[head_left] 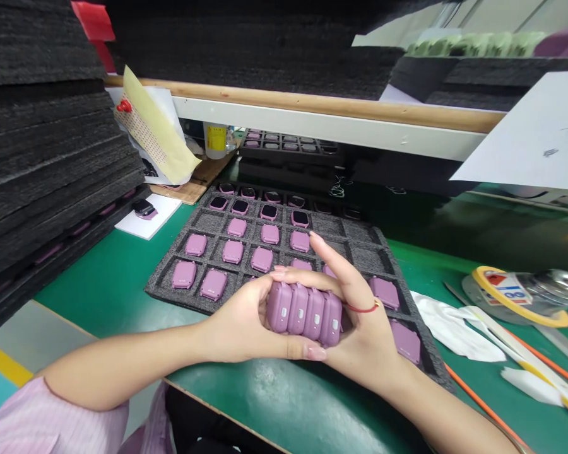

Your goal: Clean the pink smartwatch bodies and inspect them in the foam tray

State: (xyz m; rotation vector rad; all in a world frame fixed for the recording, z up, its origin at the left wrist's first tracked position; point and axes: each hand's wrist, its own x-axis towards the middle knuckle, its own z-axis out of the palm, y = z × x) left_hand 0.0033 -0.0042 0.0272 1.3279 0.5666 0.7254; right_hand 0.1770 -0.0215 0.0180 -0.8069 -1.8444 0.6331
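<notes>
A row of several purple smartwatch cases, pressed side by side, is held between my two hands above the front of a dark foam tray. My left hand wraps the row's left end, its thumb running along the bottom. Closed round the right end is my right hand, with one finger pointing up and away. The cases' narrow sides, each with a small silver button, face me. More purple cases lie back-up in the tray's compartments; farther rows hold cases with black screens. My hands hide some compartments.
Stacked black foam trays rise at the left. A shelf edge crosses above the green table. At right are a metal bottle with a yellow-rimmed base, a white cloth and brush-like tools.
</notes>
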